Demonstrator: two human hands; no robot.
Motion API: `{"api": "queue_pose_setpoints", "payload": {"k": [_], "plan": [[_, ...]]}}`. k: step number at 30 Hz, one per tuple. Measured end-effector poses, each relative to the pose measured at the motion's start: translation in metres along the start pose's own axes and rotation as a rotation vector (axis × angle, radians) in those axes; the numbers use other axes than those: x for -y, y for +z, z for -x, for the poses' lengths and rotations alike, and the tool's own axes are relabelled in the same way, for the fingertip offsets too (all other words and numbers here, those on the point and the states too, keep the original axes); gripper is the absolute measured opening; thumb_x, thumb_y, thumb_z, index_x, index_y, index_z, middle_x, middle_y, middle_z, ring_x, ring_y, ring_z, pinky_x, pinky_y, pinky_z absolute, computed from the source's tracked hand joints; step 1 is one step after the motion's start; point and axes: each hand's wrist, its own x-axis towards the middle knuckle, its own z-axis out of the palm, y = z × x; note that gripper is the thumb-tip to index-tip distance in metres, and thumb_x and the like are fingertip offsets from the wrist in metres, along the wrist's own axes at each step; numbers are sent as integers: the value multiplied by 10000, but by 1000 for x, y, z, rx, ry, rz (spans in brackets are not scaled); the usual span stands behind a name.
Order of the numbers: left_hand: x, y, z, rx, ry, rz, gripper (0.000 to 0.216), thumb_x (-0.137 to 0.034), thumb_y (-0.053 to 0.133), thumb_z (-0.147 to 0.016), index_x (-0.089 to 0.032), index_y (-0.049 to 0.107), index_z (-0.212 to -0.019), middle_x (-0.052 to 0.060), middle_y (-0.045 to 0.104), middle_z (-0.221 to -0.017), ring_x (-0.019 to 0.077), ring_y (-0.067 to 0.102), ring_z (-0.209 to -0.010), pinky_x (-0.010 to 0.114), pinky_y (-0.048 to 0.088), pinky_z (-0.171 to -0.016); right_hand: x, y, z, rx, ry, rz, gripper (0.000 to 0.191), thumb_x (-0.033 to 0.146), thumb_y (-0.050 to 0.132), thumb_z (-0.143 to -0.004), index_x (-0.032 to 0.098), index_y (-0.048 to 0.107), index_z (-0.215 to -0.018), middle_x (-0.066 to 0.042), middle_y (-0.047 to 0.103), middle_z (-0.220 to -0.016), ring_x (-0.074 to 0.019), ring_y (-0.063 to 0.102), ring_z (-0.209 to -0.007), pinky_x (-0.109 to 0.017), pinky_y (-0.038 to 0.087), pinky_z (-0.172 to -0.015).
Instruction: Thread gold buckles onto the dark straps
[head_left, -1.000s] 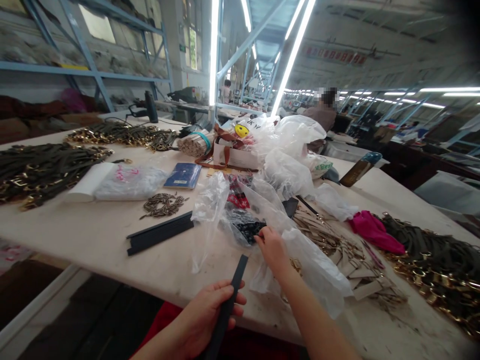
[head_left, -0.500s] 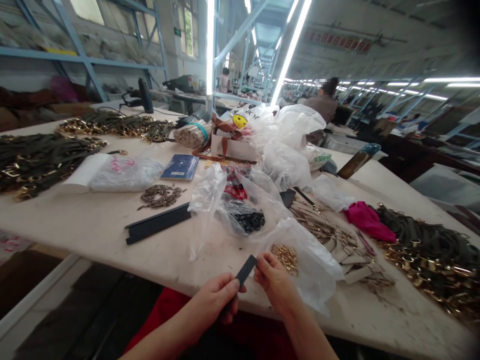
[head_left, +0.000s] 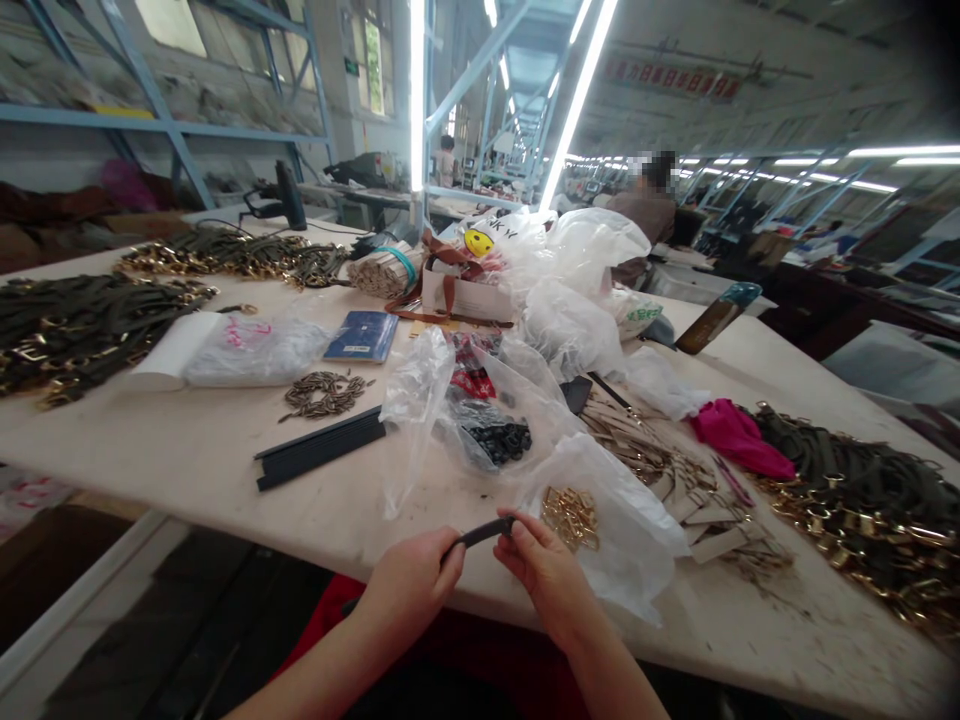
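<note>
A short dark strap (head_left: 480, 534) bridges the space between my two hands, slightly bowed and seen nearly edge-on. My left hand (head_left: 420, 570) is closed round its left end. The fingers of my right hand (head_left: 544, 565) pinch the other end, and whatever small piece may be there is too dark to make out. Just beyond my right hand, gold metal hardware (head_left: 574, 515) lies heaped on a clear plastic bag (head_left: 637, 560). Farther off, an opened plastic bag (head_left: 416, 430) holds small black parts (head_left: 499, 440).
A stack of dark strips (head_left: 319, 450) lies left of the bags, near a pile of small zipper-pull-like metal pieces (head_left: 322, 393) and a blue booklet (head_left: 364, 335). Straps with gold clasps (head_left: 862, 510) are heaped at right, beside magenta cloth (head_left: 739, 440). A co-worker (head_left: 649, 205) sits beyond the table.
My left hand has rolled over, turning the strap from showing its flat face to nearly edge-on and bowed. My right hand keeps its pinch at the far end.
</note>
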Motion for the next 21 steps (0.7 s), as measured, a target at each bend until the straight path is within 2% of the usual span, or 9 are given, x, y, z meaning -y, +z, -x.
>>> {"api": "queue_pose_setpoints", "payload": {"k": [4,10,16,19,21], "plan": [[-4,-3,5,13,76,28,271,-286,332,-867,-205,590,-885,55,659,-842,198,594,-775,258,379,-667,-3,-5,-1,-32,-128,206,374,432,734,-598,162,639,-839,3,611,-702,-124,562,-623,-293,491,-659],[-5,-7,9,139,103,-12,294,-322,335,-866,-199,588,-782,31,642,-717,176,582,-662,239,335,-568,-3,-14,3,63,-286,549,310,461,625,-695,170,580,-792,34,544,-541,-122,507,-527,-264,402,-559],[-6,-14,8,292,126,-35,273,-313,372,-836,-204,606,-747,17,643,-697,173,578,-650,235,320,-544,5,-20,15,243,-171,761,197,372,605,-710,177,574,-706,51,508,-518,-96,437,-494,-230,322,-497],[-10,-10,10,320,118,48,289,-343,357,-852,-197,602,-805,28,650,-765,185,586,-704,243,365,-596,-1,-16,16,253,-125,677,244,408,633,-676,178,557,-704,60,493,-514,-89,424,-473,-222,315,-476],[-12,-4,11,289,98,169,298,-362,348,-865,-193,574,-961,34,650,-838,188,587,-764,255,397,-668,-10,-12,16,200,-128,576,310,463,649,-645,180,533,-699,68,469,-501,-83,406,-445,-218,312,-455]]}}
